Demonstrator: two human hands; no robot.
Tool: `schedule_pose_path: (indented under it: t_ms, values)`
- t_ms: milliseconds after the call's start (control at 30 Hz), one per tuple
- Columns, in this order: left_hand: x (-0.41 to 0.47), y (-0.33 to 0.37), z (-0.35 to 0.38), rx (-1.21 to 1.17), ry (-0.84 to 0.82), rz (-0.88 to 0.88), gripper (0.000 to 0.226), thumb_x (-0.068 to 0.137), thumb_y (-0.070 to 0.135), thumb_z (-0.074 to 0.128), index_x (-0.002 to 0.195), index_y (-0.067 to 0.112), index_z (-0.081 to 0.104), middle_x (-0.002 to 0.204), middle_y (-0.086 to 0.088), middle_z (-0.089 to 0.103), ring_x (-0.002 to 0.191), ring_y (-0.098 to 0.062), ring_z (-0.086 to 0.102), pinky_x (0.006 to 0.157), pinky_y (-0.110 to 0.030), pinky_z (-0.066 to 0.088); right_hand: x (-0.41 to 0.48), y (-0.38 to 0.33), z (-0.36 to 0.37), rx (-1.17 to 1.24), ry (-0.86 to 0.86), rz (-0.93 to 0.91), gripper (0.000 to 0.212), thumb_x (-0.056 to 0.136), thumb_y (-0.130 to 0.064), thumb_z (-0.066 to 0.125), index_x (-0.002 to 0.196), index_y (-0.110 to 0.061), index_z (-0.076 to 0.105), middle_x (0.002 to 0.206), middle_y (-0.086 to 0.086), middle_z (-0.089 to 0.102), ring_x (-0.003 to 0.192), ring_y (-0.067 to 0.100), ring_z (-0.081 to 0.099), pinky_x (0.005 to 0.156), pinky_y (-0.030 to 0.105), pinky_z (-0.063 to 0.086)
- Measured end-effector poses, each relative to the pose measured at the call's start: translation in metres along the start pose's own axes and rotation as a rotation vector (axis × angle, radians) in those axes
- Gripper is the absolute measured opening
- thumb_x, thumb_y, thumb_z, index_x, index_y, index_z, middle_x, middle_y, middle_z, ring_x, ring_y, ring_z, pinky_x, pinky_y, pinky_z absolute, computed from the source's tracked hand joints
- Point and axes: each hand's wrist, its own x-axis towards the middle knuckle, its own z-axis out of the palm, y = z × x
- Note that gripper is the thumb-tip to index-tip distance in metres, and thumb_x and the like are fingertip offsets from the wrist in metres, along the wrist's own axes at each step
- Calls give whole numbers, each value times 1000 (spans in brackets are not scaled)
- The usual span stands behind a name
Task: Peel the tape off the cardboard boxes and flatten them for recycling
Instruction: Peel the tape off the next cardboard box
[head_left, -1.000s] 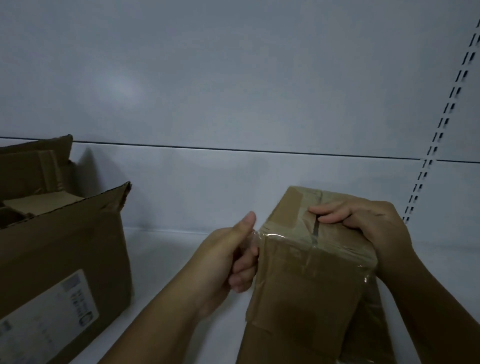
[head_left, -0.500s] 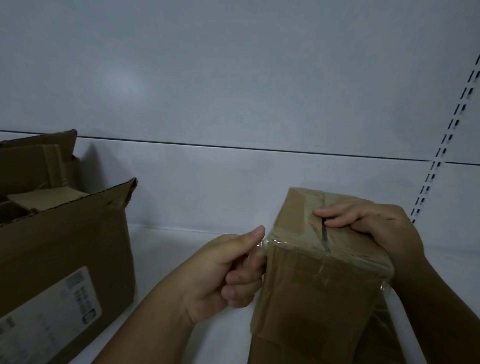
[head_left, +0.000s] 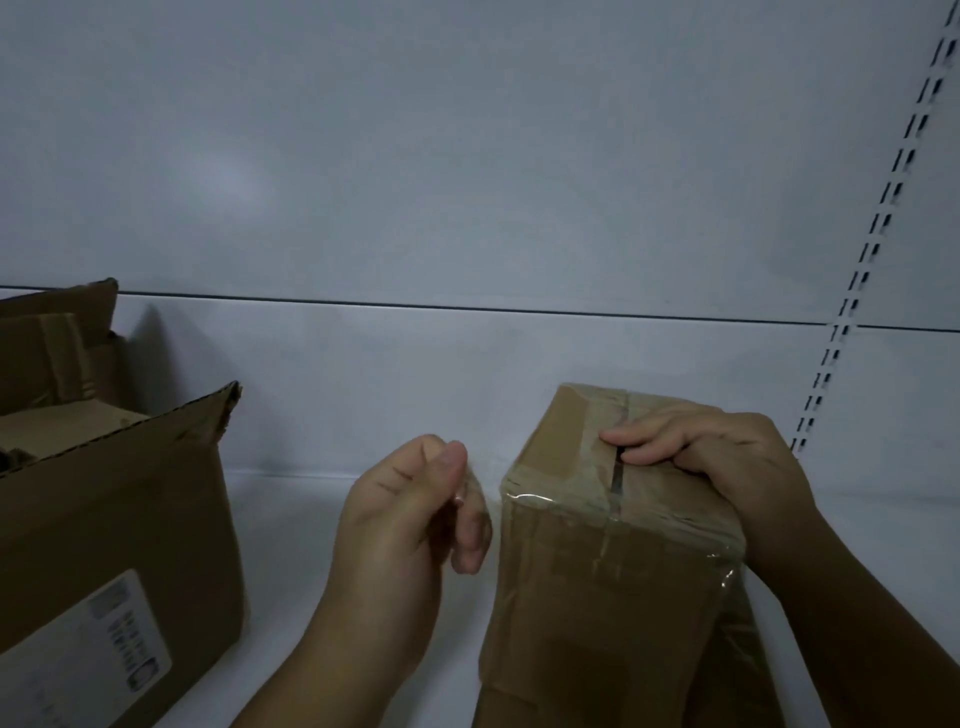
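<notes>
Small box (head_left: 618, 561): a closed cardboard carton standing on end at lower right, wrapped in clear tape (head_left: 524, 498) that glints along its upper near edge; its lower part runs out of the frame.
Top seam: a dark slit (head_left: 618, 470) runs across the upper face where the flaps meet, crossed by bands of tape.
Right hand (head_left: 722, 467): curled over the upper face of the small box, fingertips (head_left: 631, 451) pressed at the slit, palm bearing on the far right edge; it steadies the carton.
Left hand (head_left: 410, 525): held just left of the small box, thumb pinched against the curled fingers; a thin, clear strip of film seems to run from the pinch to the box's upper left corner, though it is too faint to trace fully.
Large box (head_left: 109, 566): an open carton at far left, well apart from both hands, with a pale label (head_left: 111, 649) on its near side.
Contents of large box: brown cardboard pieces (head_left: 57, 421) lie inside; details are lost in dim light.
Surface (head_left: 322, 519): a pale shelf bearing both boxes.
Back panel (head_left: 467, 182): plain grey wall with a horizontal joint.
Slotted upright (head_left: 878, 228): a strip of paired slots descending at right, behind the right hand.
</notes>
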Motion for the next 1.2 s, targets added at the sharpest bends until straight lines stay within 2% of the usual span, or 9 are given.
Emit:
schedule_pose_path:
  t_ms: [267, 400, 567, 667, 833, 900, 1000, 1100, 1200]
  values:
    - [-5, -4, 2, 273, 97, 409, 26, 82, 35, 50, 57, 30, 55, 50, 4, 50, 49, -12, 46, 50, -18, 39, -4, -1, 9, -20, 87, -8, 34, 68, -32, 47, 62, -12, 73, 78, -2, 75, 80, 9, 70, 79, 16, 51]
    - [-3, -2, 0, 422, 100, 468, 26, 87, 36, 45, 62, 34, 54, 56, 6, 51, 51, -10, 46, 50, -19, 40, -6, -2, 18, -76, 188, 71, 31, 73, -14, 46, 56, -17, 72, 79, -3, 75, 79, 10, 70, 84, 28, 53]
    - [0, 11, 10, 852, 107, 539, 27, 89, 38, 43, 66, 28, 49, 63, 4, 53, 58, -8, 51, 52, -10, 37, -7, -12, 26, -313, 294, 55, 38, 78, -19, 39, 65, -14, 74, 79, 0, 75, 74, 6, 68, 77, 25, 55]
    - [-1, 24, 16, 1044, 101, 605, 23, 89, 36, 54, 68, 29, 51, 71, 3, 56, 62, -9, 54, 52, -11, 40, -8, -12, 27, -415, 320, -9, 43, 83, -24, 36, 70, -12, 75, 80, -5, 73, 74, 9, 66, 80, 39, 54]
    - [-19, 33, 19, 1016, 262, 554, 18, 80, 48, 59, 86, 31, 55, 72, 5, 61, 62, -16, 59, 57, -35, 53, -10, -15, 26, -407, 273, 22, 49, 81, -35, 29, 74, -18, 74, 78, -12, 68, 80, 18, 64, 89, 50, 47]
    - [-28, 35, 23, 962, 293, 586, 27, 76, 42, 65, 98, 41, 49, 75, 4, 61, 64, -14, 60, 57, -31, 54, -10, -17, 25, -383, 205, 33, 45, 83, -33, 31, 76, -20, 74, 79, -19, 63, 86, 15, 63, 94, 50, 44]
    - [-38, 30, 34, 1147, 75, 732, 25, 77, 38, 68, 95, 38, 51, 82, 13, 59, 77, -4, 59, 66, -14, 49, -9, -19, 19, -384, 56, 37, 45, 83, -38, 32, 88, -23, 74, 96, -22, 59, 107, 10, 54, 103, 48, 35]
    - [-40, 15, 36, 1372, -229, 775, 36, 77, 39, 65, 109, 26, 53, 115, 5, 55, 109, -11, 53, 89, -27, 48, -11, -20, 11, -323, -52, 25, 36, 81, -34, 35, 92, -36, 70, 112, -27, 52, 119, 3, 42, 108, 46, 28]
    - [-34, 11, 36, 1481, -334, 707, 45, 77, 42, 64, 118, 27, 51, 127, 6, 48, 121, -17, 48, 93, -42, 49, -15, -17, 6, -123, -80, 6, 29, 75, -31, 42, 84, -45, 65, 109, -29, 60, 121, 7, 46, 106, 47, 34]
